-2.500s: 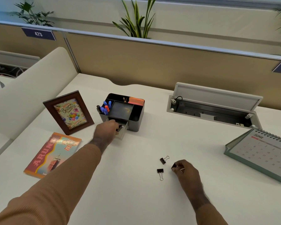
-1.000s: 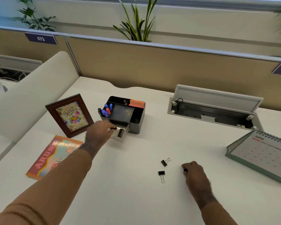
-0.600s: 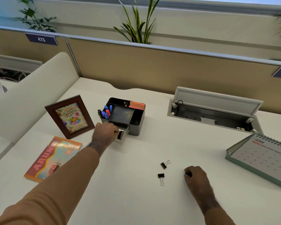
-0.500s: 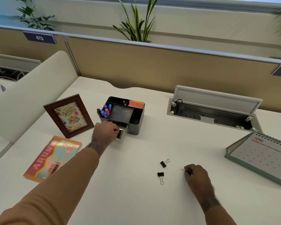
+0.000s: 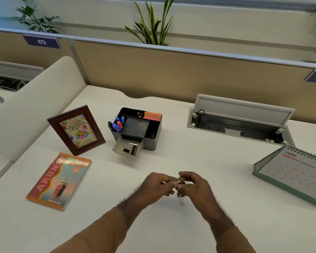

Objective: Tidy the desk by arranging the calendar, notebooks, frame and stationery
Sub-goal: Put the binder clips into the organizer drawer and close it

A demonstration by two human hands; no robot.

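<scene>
My left hand point(image 5: 153, 187) and my right hand point(image 5: 195, 187) meet over the middle of the desk, and their fingertips pinch a small black binder clip point(image 5: 181, 183). A second binder clip point(image 5: 181, 197) lies on the desk just below them. The dark grey organizer point(image 5: 151, 136) stands behind with blue pens point(image 5: 118, 123) and orange sticky notes point(image 5: 152, 115). Its small front drawer point(image 5: 117, 148) is pulled out and holds binder clips. A brown photo frame point(image 5: 76, 129) stands left of it. A colourful notebook point(image 5: 59, 180) lies at the front left. The June desk calendar point(image 5: 295, 172) is at the right.
An open cable hatch point(image 5: 239, 125) with its lid raised sits in the desk at the back right. A tan partition point(image 5: 171, 73) closes the back, and a cream curved divider point(image 5: 35, 106) runs along the left side.
My left hand has left the organizer's drawer, which stays pulled out, and moved to the middle. My right hand has shifted left to meet it at the clips.
</scene>
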